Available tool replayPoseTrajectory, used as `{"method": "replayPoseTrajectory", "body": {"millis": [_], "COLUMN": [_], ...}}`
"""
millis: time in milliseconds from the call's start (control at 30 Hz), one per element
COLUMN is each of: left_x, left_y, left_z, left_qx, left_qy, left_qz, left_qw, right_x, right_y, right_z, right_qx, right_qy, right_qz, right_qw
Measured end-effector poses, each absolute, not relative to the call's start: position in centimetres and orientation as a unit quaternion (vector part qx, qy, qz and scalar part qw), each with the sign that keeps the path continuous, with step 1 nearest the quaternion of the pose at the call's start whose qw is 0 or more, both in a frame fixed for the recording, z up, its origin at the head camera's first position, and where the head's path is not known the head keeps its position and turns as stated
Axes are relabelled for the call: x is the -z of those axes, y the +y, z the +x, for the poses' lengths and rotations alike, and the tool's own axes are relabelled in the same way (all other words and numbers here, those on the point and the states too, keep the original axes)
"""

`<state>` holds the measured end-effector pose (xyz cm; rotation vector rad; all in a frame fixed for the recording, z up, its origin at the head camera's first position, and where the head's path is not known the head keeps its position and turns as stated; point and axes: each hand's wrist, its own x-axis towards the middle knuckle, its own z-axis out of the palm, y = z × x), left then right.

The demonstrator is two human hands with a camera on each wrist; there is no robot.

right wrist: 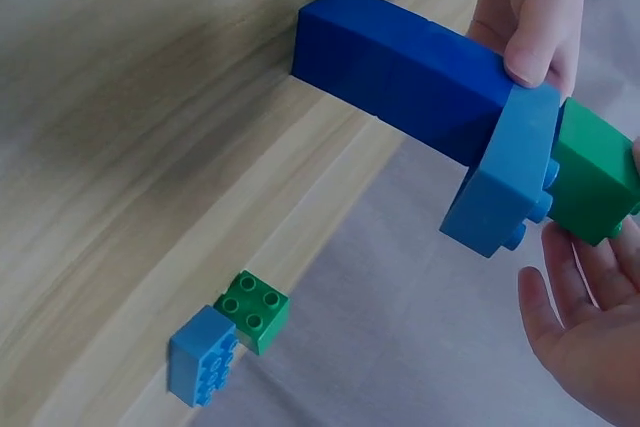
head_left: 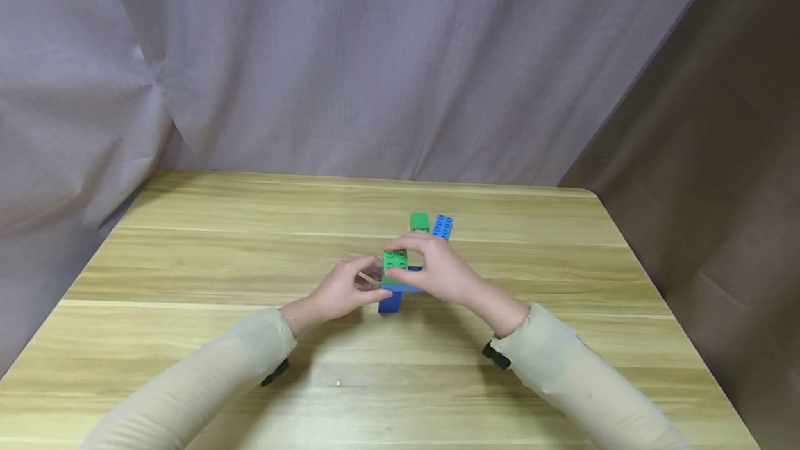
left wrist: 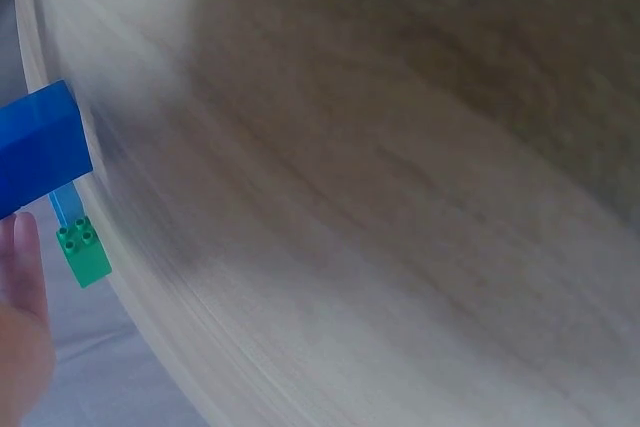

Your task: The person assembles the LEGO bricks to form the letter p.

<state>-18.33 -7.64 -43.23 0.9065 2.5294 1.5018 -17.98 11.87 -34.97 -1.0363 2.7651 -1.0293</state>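
Note:
A column of two dark blue toy building bricks [right wrist: 400,72] stands upright on the table. Across its top lies a lighter blue brick [right wrist: 510,172], its studs partly showing. One end of that brick carries a green four-stud brick [head_left: 395,260]. My right hand [head_left: 444,269] pinches the green brick between thumb and fingers from the right. From the left, my left hand [head_left: 340,290] holds the stack, its thumb pressed where column and lighter blue brick meet. In the left wrist view, dark blue brick [left wrist: 45,147] and some left fingers [left wrist: 28,267] show at the left edge.
Behind the stack, a loose green brick [head_left: 419,221] and a light blue brick [head_left: 443,226] lie close together on the wooden table [head_left: 219,255]. A grey curtain [head_left: 375,68] hangs beyond the far edge, and darker cloth [head_left: 700,193] hangs on the right.

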Motion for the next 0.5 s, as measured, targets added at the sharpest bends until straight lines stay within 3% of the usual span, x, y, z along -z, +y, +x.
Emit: {"method": "replayPoseTrajectory", "body": {"millis": [500], "left_x": [43.35], "left_y": [-7.66], "left_z": [-18.44], "left_qx": [-0.494], "left_qy": [0.817], "left_qz": [0.294], "left_qw": [0.034], "right_x": [35.05], "right_y": [12.09], "right_z": [-18.06], "right_qx": [0.321], "right_qy": [0.882], "right_qz": [-0.344], "right_qw": [0.011]}}
